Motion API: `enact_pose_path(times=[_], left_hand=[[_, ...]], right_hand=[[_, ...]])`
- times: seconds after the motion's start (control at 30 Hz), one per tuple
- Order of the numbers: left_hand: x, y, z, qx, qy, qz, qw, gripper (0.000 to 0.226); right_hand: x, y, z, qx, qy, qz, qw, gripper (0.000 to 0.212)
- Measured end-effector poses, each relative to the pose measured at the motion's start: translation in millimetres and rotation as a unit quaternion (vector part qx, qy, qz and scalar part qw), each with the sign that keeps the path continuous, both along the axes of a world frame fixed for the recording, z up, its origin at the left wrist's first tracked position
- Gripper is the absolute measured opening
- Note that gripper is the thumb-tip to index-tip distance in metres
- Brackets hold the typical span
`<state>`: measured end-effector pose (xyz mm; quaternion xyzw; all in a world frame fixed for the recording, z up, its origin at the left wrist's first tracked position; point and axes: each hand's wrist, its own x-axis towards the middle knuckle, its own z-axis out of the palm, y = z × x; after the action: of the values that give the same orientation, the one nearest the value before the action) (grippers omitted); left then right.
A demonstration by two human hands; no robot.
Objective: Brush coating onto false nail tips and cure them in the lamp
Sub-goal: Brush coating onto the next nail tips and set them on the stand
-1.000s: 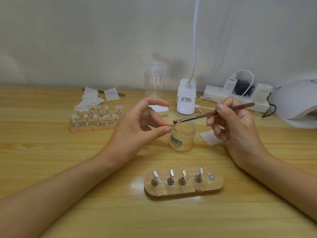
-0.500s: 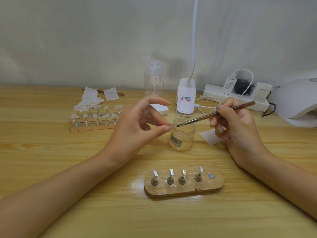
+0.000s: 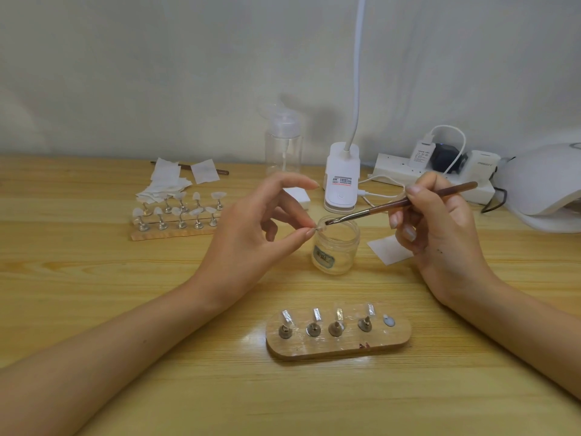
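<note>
My left hand (image 3: 251,234) pinches a small clear nail tip (image 3: 320,228) between thumb and middle finger, just left of an open clear jar (image 3: 335,247). My right hand (image 3: 437,228) holds a brown-handled brush (image 3: 402,204) like a pen; its bristles sit over the jar's mouth, right beside the tip. In front lies an oval wooden holder (image 3: 339,343) carrying several metal stands with clear tips. A white curing lamp (image 3: 547,187) stands at the far right.
A second wooden rack (image 3: 176,229) with several white tips on stands sits at the left, with paper wipes (image 3: 163,184) behind it. A pump bottle (image 3: 284,143), a clip lamp base (image 3: 342,180), a power strip (image 3: 434,177) and a wipe (image 3: 390,250) line the back.
The brush tip has drawn slightly right, off the nail tip and over the jar's mouth. My left hand stays put, still pinching the tip.
</note>
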<state>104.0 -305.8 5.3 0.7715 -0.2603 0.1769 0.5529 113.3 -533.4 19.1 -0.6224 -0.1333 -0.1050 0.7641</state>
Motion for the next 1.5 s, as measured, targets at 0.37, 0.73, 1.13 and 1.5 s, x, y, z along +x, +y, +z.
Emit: enact_pose_path(times=[0.37, 0.73, 1.13, 1.5], left_hand=[[-0.5, -0.2, 1.1, 0.017, -0.034, 0.006, 0.999, 0.042], [-1.4, -0.6, 3.0, 0.027, -0.043, 0.009, 0.999, 0.041], [-0.9, 0.1, 1.4, 0.031, -0.046, 0.002, 0.998, 0.039], [-1.3, 0.3, 2.0, 0.03, -0.044, 0.004, 0.999, 0.037]], right_hand=[[1.3, -1.8, -1.5, 0.001, 0.003, -0.005, 1.0, 0.029], [0.4, -0.5, -0.4, 0.01, 0.004, 0.0, 1.0, 0.028], [-0.8, 1.2, 0.6, 0.001, 0.013, 0.015, 1.0, 0.022], [-0.5, 1.3, -0.8, -0.006, 0.012, 0.017, 1.0, 0.022]])
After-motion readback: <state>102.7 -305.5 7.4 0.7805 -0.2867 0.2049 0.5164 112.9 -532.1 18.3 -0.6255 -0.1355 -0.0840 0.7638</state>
